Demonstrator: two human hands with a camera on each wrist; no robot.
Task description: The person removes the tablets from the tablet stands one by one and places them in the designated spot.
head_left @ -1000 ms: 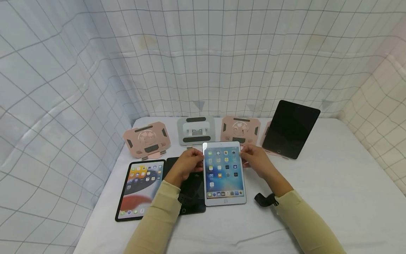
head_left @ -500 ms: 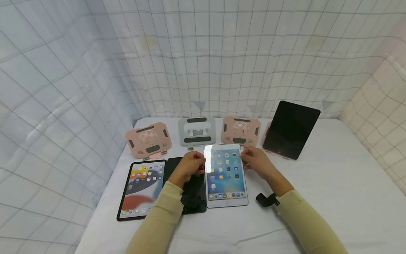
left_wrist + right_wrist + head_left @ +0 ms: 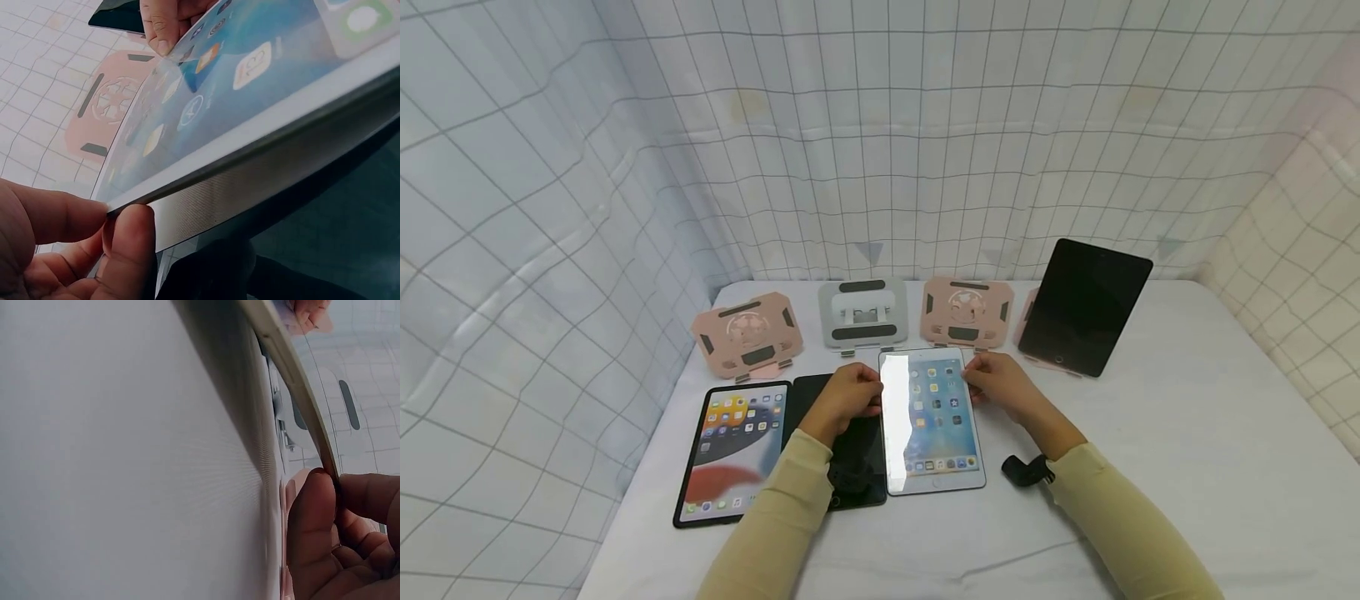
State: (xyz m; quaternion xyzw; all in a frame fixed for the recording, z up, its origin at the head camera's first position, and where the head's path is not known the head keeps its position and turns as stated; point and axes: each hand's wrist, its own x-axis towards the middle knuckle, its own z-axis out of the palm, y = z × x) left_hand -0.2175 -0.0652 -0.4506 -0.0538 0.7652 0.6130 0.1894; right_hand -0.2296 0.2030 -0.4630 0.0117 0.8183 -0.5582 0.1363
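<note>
A white tablet (image 3: 936,417) with its screen lit is held between my two hands. My left hand (image 3: 844,398) pinches its upper left edge, thumb on top and fingers beneath, as the left wrist view shows of the tablet (image 3: 206,125). On the opposite edge my right hand (image 3: 1006,387) pinches it the same way. In the right wrist view, that hand (image 3: 344,537) grips the thin edge, and a gap separates the raised tablet from the white cloth (image 3: 125,456). Glare covers the left part of the screen.
A dark tablet (image 3: 868,454) and a lit black-framed tablet (image 3: 737,442) lie to the left. Pink stands (image 3: 748,333) (image 3: 967,310) and a grey stand (image 3: 863,310) line the back. Another black tablet (image 3: 1086,304) leans on a pink stand at right.
The white tablet and both hands have come slightly nearer to me, with its top edge lower in view. Glare has spread across the left of its screen.
</note>
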